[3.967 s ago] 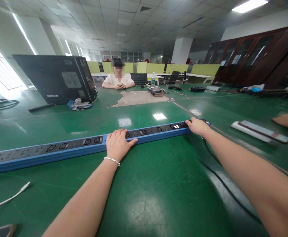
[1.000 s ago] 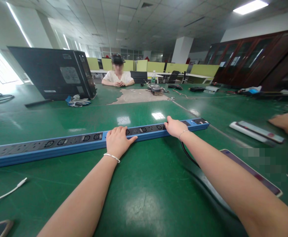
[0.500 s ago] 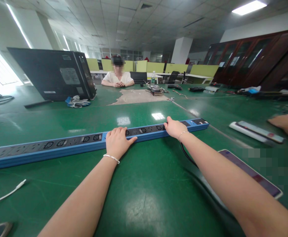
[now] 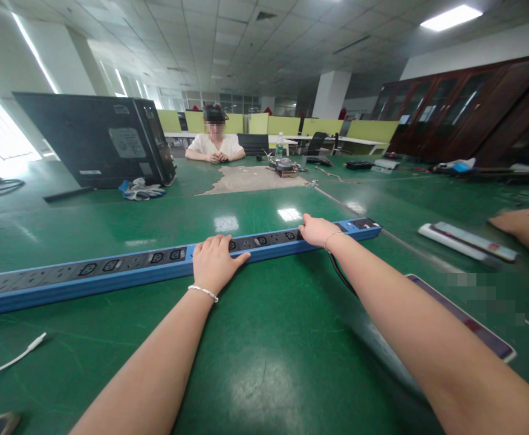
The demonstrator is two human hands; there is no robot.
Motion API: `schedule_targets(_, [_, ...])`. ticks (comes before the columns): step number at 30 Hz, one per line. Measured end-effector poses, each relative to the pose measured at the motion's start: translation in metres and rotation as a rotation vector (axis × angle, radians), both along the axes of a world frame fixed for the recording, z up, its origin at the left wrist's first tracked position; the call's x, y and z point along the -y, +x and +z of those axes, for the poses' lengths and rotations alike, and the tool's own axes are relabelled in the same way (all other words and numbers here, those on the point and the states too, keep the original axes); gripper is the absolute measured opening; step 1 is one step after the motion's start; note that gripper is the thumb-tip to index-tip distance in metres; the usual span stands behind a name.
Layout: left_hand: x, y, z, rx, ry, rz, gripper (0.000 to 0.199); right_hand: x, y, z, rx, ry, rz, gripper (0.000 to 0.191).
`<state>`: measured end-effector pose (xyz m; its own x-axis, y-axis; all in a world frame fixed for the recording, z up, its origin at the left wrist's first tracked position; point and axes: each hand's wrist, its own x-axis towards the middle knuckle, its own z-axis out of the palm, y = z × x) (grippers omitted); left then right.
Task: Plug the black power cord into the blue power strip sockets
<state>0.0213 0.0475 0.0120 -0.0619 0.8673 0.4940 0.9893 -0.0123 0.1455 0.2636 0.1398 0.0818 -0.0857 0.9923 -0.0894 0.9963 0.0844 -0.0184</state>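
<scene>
A long blue power strip (image 4: 132,279) with black sockets runs across the green table in front of me, its left end out of view. My left hand (image 4: 215,260) lies over the middle of it, fingers across the top toward the far edge and thumb along the near side. Nearer the right end, my right hand (image 4: 317,232) is closed around the strip with its thumb on top; its other fingers are mostly hidden. A black cable (image 4: 342,275) runs down from beneath the right hand and passes behind my right forearm.
A black computer case (image 4: 105,142) and gloves (image 4: 141,190) stand far left. A person (image 4: 215,145) sits opposite; another person's hand (image 4: 525,223) is at right, near a white bar-shaped object (image 4: 454,243). A phone (image 4: 468,320) lies by my right forearm, a white cable (image 4: 14,362) at left.
The view has shifted very slightly. Both hands keep nearly the same places on the power strip, which has not visibly moved on the table.
</scene>
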Motion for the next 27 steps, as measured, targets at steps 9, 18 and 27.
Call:
schedule_targets(9, [0.001, 0.001, 0.001, -0.006, -0.003, 0.009, 0.058, 0.008, -0.001, -0.006, -0.011, 0.064, -0.036, 0.037])
schedule_targets(18, [0.001, 0.001, 0.000, -0.012, 0.016, 0.002, 0.059, 0.017, -0.002, -0.011, -0.033, 0.118, -0.067, 0.036])
schedule_targets(27, [0.001, 0.001, 0.000, -0.012, 0.018, -0.002, 0.057, 0.021, -0.002, -0.016, -0.081, 0.164, -0.113, 0.040])
